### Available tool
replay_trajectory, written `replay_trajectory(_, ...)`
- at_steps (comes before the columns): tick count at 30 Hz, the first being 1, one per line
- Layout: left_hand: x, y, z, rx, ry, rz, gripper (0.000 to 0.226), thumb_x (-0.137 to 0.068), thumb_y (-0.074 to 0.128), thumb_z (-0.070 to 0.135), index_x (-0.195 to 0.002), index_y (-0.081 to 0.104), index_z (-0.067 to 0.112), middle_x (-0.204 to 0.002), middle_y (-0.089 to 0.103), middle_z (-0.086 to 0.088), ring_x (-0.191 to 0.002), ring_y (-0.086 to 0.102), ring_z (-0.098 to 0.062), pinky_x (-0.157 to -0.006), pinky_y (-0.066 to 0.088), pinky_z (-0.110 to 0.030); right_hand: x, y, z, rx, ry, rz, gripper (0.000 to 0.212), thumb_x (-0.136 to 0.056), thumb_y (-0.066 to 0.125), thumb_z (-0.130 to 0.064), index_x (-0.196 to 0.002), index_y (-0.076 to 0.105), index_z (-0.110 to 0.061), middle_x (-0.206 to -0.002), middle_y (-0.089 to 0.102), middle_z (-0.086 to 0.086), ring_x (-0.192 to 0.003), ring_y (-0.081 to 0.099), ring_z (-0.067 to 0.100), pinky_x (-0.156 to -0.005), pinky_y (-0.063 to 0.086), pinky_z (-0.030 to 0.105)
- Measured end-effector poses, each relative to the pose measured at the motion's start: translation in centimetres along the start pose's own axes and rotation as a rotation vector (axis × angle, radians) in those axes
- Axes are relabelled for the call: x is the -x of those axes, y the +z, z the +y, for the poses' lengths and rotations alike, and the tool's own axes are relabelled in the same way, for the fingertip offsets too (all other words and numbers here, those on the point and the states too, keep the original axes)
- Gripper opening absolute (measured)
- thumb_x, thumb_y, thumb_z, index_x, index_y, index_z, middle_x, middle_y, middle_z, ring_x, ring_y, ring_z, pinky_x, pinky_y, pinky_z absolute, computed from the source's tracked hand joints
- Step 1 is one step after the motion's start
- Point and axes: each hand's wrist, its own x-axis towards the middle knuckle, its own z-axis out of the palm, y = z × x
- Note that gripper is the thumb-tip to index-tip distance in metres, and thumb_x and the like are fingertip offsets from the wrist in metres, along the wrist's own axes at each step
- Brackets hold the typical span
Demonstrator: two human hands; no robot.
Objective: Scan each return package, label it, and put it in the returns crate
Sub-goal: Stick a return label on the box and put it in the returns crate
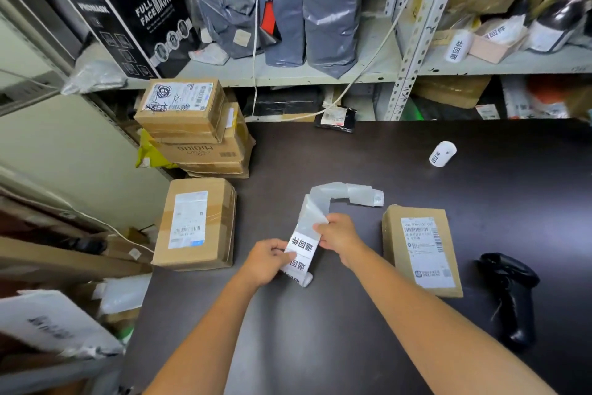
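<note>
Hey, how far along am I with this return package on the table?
Scanning may be done: the black handheld scanner lies beside the brown cardboard box. In hand: the left hand and right hand pinch the white label strip, peeling a label. Left: sticking it on that box and crating it; no return label shows on it yet, and I see no crate.

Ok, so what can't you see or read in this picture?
Head view only.
The returns crate: I can't pick one out anywhere.
The label strip: its lower label is partly covered by the left hand; the right hand covers an edge.
The shipping label on the box: print too small to read.
The white package, bottom left: blurred, cut by the frame edge.
</note>
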Motion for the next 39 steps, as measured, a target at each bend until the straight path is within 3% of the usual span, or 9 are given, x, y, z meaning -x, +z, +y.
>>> replay_trajectory(4,0.2,0.3,0.7,0.012,0.015,-0.005,0.009,-0.086,0.068,0.001,-0.095,0.069,0.002,-0.088,0.073,-0.016,-0.072,0.067,-0.014,-0.067,0.051,-0.015,-1.4,-0.4,-0.6,0.184,-0.095,0.099,0.021,-0.075,0.071,-0.019,-0.088,0.059,-0.008,-0.087,0.065,0.011,-0.085,0.065,0.027,-0.085,0.055,0.048)
replay_trajectory(8,0.4,0.4,1.4,-0.001,0.022,0.034,0.006,-0.088,0.067,0.004,-0.093,0.069,0.005,-0.08,0.07,-0.006,-0.066,0.063,-0.008,-0.062,0.048,-0.013,0.7,-0.9,-1.8,0.657,-0.423,0.269,0.023,-0.085,0.071,-0.025,-0.097,0.053,-0.019,-0.095,0.055,-0.002,-0.09,0.053,0.019,-0.075,0.046,0.034)
replay_trajectory(13,0.3,0.8,1.9,0.014,0.06,0.017,0.006,-0.088,0.069,0.009,-0.085,0.07,0.013,-0.077,0.066,-0.004,-0.068,0.059,-0.011,-0.066,0.047,-0.018,1.6,-0.3,-1.6,0.804,-0.464,-0.155,0.011,-0.088,0.069,-0.032,-0.091,0.072,-0.023,-0.087,0.065,-0.01,-0.087,0.062,0.012,-0.079,0.052,0.033)
replay_trajectory(21,1.0,1.9,1.4,-0.004,0.078,-0.015,0.018,-0.089,0.061,-0.006,-0.102,0.071,0.003,-0.087,0.069,-0.007,-0.074,0.063,-0.009,-0.068,0.05,-0.013,1.6,-0.2,-0.8,0.939,-0.477,-0.165,0.019,-0.092,0.057,-0.018,-0.084,0.072,-0.012,-0.082,0.066,0.007,-0.079,0.063,0.027,-0.074,0.054,0.045)
replay_trajectory(24,1.2,1.9,0.6,-0.077,0.071,-0.009,0.019,-0.089,0.062,-0.005,-0.096,0.071,0.01,-0.083,0.064,-0.006,-0.075,0.057,-0.015,-0.071,0.048,-0.019,1.5,-0.5,-0.4,0.929,-0.433,-0.096,0.021,-0.091,0.049,-0.012,-0.08,0.066,-0.018,-0.085,0.065,0.004,-0.082,0.061,0.03,-0.075,0.054,0.044)
replay_trajectory(28,1.2,0.8,-0.9,-0.16,0.031,0.062,0.021,-0.087,0.063,-0.002,-0.089,0.071,0.017,-0.082,0.067,-0.005,-0.077,0.058,-0.017,-0.08,0.051,-0.03,1.7,-2.5,-1.0,0.62,-0.348,0.092,0.028,-0.089,0.046,-0.005,-0.106,0.064,-0.019,-0.095,0.061,-0.003,-0.092,0.057,0.021,-0.078,0.044,0.027)
replay_trajectory(32,1.5,0.5,-1.0,-0.188,0.011,0.143,0.025,-0.084,0.068,0.005,-0.099,0.069,0.024,-0.093,0.072,-0.005,-0.091,0.067,-0.02,-0.09,0.053,-0.035,2.5,-5.4,-2.2,0.571,-0.339,0.18,0.032,-0.083,0.054,-0.011,-0.054,0.043,-0.021,-0.058,0.044,-0.006,-0.062,0.042,0.017,-0.061,0.034,0.027)
replay_trajectory(35,1.5,1.5,0.8,-0.321,0.087,0.216,0.043,-0.085,0.07,0.014,-0.126,0.06,0.02,-0.109,0.063,-0.001,-0.102,0.061,-0.017,-0.088,0.044,-0.023,3.8,-7.6,-2.6,0.553,-0.322,0.236,0.04,-0.079,0.061,-0.019,-0.051,0.032,-0.019,-0.053,0.031,-0.002,-0.056,0.03,0.018,-0.055,0.028,0.031)
replay_trajectory(39,1.2,4.4,3.6,-0.452,0.277,0.199,0.04,-0.087,0.066,0.021,-0.126,0.059,0.026,-0.124,0.055,0.002,-0.107,0.056,-0.015,-0.091,0.04,-0.023,5.2,-11.5,-1.3,0.439,-0.271,0.281,0.04,-0.082,0.061,-0.026,-0.054,0.035,-0.015,-0.055,0.028,0.0,-0.058,0.028,0.017,-0.057,0.024,0.031)
